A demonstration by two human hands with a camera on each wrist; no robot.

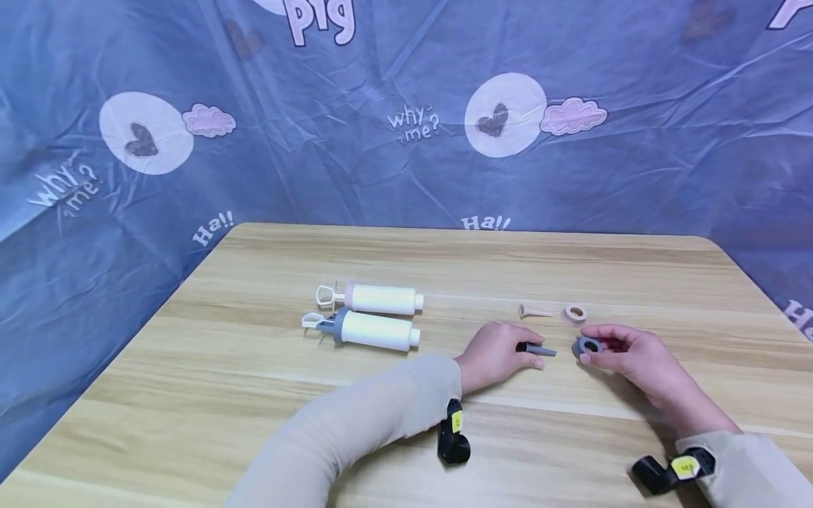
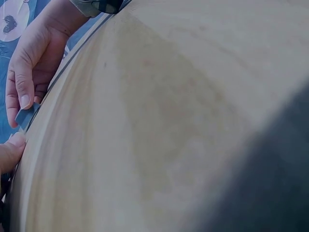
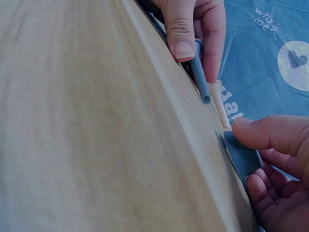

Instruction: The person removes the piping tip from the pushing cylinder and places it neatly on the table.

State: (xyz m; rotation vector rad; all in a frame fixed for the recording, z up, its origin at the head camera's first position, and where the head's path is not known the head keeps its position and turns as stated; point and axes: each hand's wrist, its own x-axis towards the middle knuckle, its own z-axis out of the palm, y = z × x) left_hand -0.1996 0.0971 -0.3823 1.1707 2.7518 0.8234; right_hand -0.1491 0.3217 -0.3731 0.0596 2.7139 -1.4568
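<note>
My left hand (image 1: 498,353) pinches a grey tapered nozzle (image 1: 540,349) between thumb and fingers, with its narrow end pointing right. In the right wrist view the nozzle (image 3: 199,72) shows as a hollow tube. To its right my right hand (image 1: 641,360) holds a grey ring-shaped cap (image 1: 589,346) by its edge, its hole facing up and left. A small gap separates nozzle and cap. In the left wrist view the cap (image 2: 26,116) is partly hidden by fingers. Behind them lie a pale pink nozzle (image 1: 536,312) and a pale pink ring cap (image 1: 575,315).
Left of my hands lie two white syringe-like barrels with pull handles: a pink-collared one (image 1: 384,299) behind and a grey-collared one (image 1: 377,330) in front. The wooden table (image 1: 254,423) ends at a blue printed cloth (image 1: 356,176).
</note>
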